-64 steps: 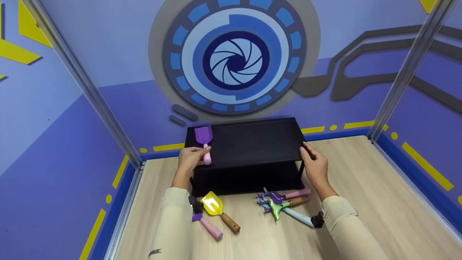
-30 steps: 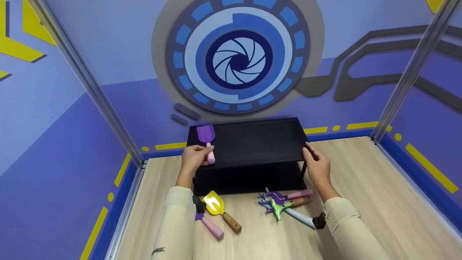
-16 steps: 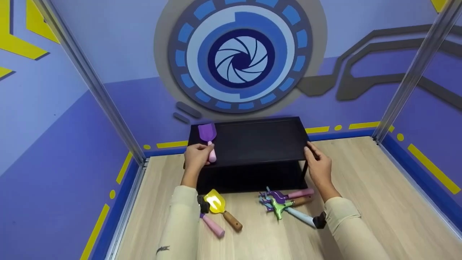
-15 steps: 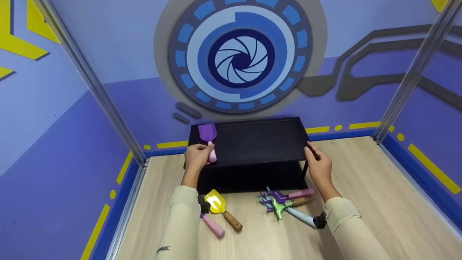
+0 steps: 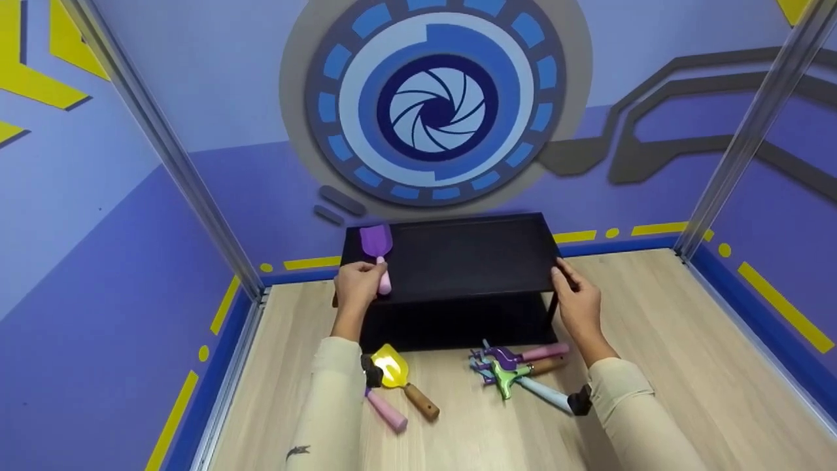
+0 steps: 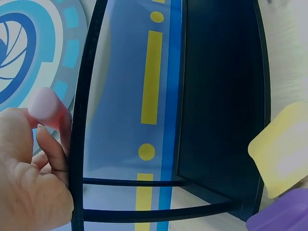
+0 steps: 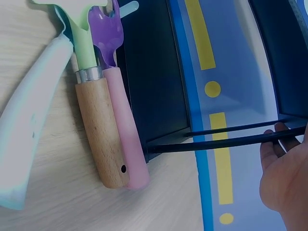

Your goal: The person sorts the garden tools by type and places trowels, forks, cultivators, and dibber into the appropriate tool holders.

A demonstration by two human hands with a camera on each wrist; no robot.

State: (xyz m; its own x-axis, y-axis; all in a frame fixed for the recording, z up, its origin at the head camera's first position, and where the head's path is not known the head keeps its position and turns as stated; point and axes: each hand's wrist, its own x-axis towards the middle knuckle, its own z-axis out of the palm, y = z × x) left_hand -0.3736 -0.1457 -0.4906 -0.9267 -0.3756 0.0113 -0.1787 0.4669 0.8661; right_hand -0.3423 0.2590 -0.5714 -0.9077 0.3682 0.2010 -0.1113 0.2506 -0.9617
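Note:
My left hand (image 5: 356, 284) pinches the pink handle of a small purple hand shovel (image 5: 376, 241) at the left end of a black two-tier rack (image 5: 464, 255). The shovel's blade points toward the back wall, over the top shelf. In the left wrist view, the handle's rounded pink end (image 6: 45, 106) sticks out past my thumb, and the blade is out of sight. My right hand (image 5: 579, 301) holds the rack's right front corner, thumb near the top edge. The right wrist view shows those fingers (image 7: 269, 151) curled by the thin rack post (image 7: 216, 143).
Before the rack on the wooden table (image 5: 471, 432) lie a yellow shovel (image 5: 392, 367) and another pink-handled tool (image 5: 387, 412), partly behind my sleeve. At right, several hand rakes overlap, including a green one (image 5: 505, 378) and a light blue handle (image 5: 544, 394). Patterned walls (image 5: 222, 216) enclose the table.
The head view has shifted slightly, so everything sits a little further right in it. Both hands keep their holds, and the purple shovel stays over the rack's left end.

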